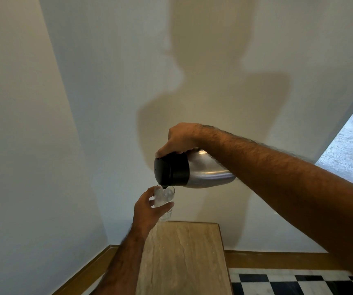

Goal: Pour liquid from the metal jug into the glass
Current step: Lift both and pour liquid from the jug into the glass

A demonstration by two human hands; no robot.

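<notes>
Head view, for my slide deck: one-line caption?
Right hand tips metal jug over glass held by left hand.

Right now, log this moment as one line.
stage: pouring | right hand: tilting metal jug | left hand: holding glass | spout over rim

1. The metal jug (205, 170) is seen slightly right of centre, tipped onto its side so that it lies nearly level, with its black-capped top (171, 170) pointed toward 9 o'clock and its silver, rounded body toward 3 o'clock. Its base is hidden.
2. A small black spout at the lower edge of the cap is directed down, toward 6 o'clock, just over the glass rim.
3. The glass (164, 202) is clear and short, held upright in the air directly below the spout, at 7 o'clock from the jug. Clear liquid is seen inside it.
</notes>
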